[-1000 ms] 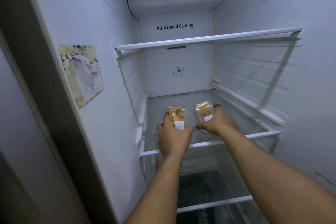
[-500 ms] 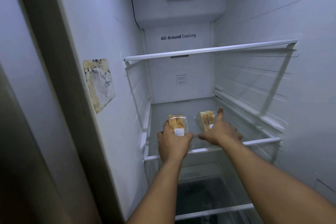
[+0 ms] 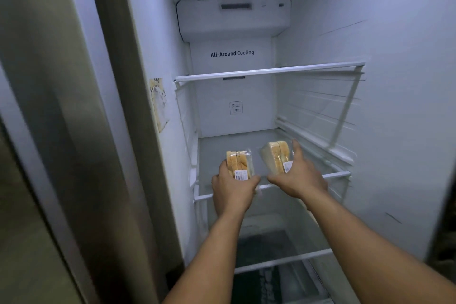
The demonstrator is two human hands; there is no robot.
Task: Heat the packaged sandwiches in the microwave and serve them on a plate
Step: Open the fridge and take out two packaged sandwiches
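Fridge shelf (image 3: 271,186): two wrapped sandwiches. Left hand (image 3: 233,190) clamped on left sandwich (image 3: 238,163); right hand (image 3: 299,176), merely reaching a second ago, now closed round right sandwich (image 3: 276,155), apparently lifted. Both ready for withdrawal.

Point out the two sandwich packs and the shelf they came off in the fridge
Left sandwich pack (image 3: 238,164), head view, on the bread edge above the label.
Right sandwich pack (image 3: 274,155), head view, on its pale bread face.
Shelf (image 3: 229,145), head view, on bare surface behind the packs.
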